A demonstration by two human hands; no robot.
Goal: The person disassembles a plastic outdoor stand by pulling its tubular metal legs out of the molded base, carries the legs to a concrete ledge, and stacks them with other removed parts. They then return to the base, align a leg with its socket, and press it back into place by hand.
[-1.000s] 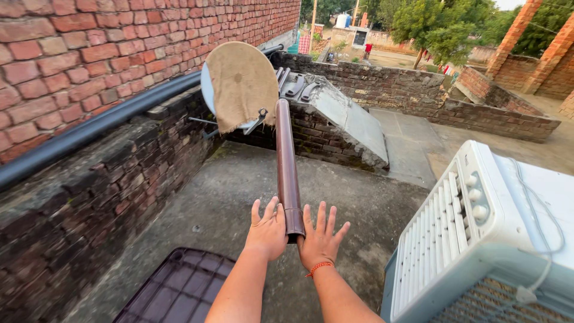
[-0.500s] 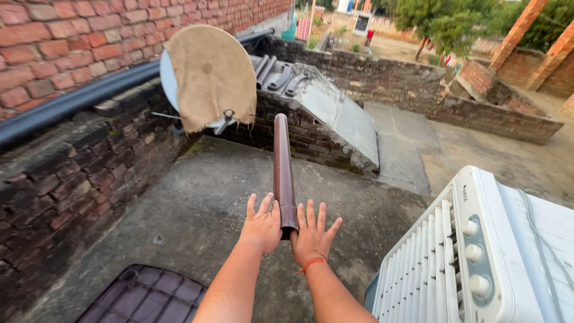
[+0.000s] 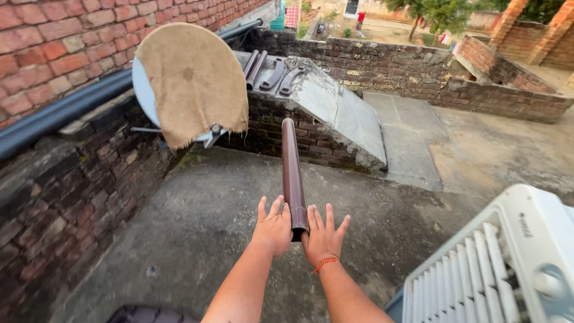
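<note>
The burlap-covered round satellite dish (image 3: 190, 84) now sits nearer. The left hand (image 3: 274, 227) and right hand (image 3: 323, 238) press a long brown plastic pipe (image 3: 292, 173) between flat palms, fingers splayed; unclasped, it could slip onto the concrete roof floor (image 3: 197, 227).

Head camera looks down and forward, close over a concrete rooftop (image 3: 197, 227).

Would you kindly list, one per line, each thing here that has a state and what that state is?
brown pipe: held level between both palms, pointing away.
left hand: open, fingers spread, palm pressed to the pipe's left side.
right hand: open, fingers spread, palm against the pipe's right side.
satellite dish: mounted by the wall, covered with burlap cloth.
white air cooler: louvres face up; running or not, cannot tell.
</note>
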